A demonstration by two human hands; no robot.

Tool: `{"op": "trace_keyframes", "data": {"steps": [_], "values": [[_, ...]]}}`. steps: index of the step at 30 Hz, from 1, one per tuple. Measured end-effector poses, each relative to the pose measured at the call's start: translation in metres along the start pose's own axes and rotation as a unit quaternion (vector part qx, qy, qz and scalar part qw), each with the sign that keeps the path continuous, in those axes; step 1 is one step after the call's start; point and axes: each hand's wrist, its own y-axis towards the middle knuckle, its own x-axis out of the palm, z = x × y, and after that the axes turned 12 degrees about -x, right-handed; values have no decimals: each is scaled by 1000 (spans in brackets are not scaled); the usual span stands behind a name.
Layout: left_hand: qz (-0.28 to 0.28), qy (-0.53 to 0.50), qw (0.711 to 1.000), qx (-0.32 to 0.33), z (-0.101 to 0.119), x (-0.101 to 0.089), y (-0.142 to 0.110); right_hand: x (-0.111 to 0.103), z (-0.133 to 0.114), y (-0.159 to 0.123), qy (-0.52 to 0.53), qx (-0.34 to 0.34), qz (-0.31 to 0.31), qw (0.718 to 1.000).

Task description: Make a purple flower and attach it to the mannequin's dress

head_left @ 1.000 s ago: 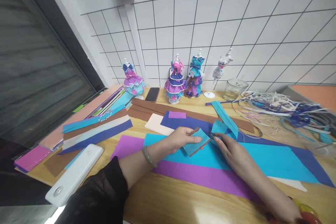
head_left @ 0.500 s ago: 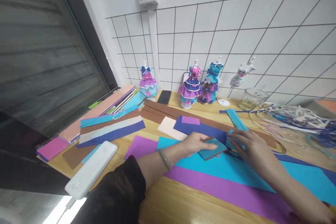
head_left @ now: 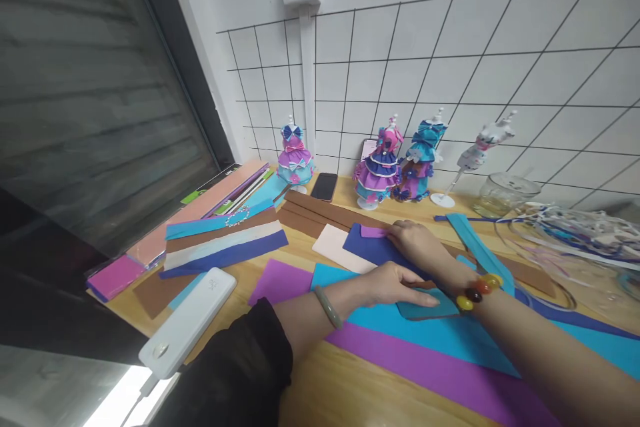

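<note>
My left hand (head_left: 397, 285) is closed on a small teal-and-brown layered fabric piece (head_left: 430, 305), held between thumb and fingers over a long bright blue strip (head_left: 370, 317). My right hand (head_left: 413, 240) is stretched across to a small purple fabric piece (head_left: 373, 231) lying on a navy strip (head_left: 367, 250). Its fingertips are pressed together at the right end of the purple piece, partly covering it. Below the hands, a long purple strip (head_left: 400, 360) runs along the blue one. Pale pink fabric (head_left: 333, 247) lies left of the navy strip.
Dressed miniature mannequins (head_left: 377, 177) and a bare tilted one (head_left: 483, 147) stand along the wall. A glass jar (head_left: 507, 193) and tangled ribbons (head_left: 580, 230) are at right. A white power bank (head_left: 190, 320), a black phone (head_left: 325, 185) and layered strips (head_left: 225, 247) lie left.
My right hand has moved left and away from me, from the small blue pieces to the purple piece. My left hand keeps its fabric piece, now turned flatter. The view has shifted slightly.
</note>
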Motion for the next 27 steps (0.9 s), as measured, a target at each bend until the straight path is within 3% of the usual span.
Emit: {"op": "trace_keyframes", "data": {"steps": [4, 9, 10, 12, 14, 19, 22, 27], "values": [[24, -61, 998, 24, 1, 1, 2, -14, 10, -17, 181, 102, 55, 977], [121, -155, 978, 76, 3, 2, 5, -33, 10, -68, 360, 198, 114, 904], [110, -180, 975, 77, 4, 2, 5, -35, 5, -78, 398, 221, 122, 882], [82, -231, 967, 72, 5, 2, 5, -35, -9, -94, 538, 304, 143, 773], [52, -273, 959, 61, 7, 2, 3, -34, -25, -104, 586, 334, 149, 723], [11, -315, 947, 70, 10, 4, 1, -29, -51, -105, 618, 333, 110, 703], [53, -309, 945, 87, 9, 3, 2, -24, -54, -102, 638, 331, 122, 685], [118, -288, 947, 81, 9, 7, 2, -13, -52, -99, 568, 276, 162, 758]]}}
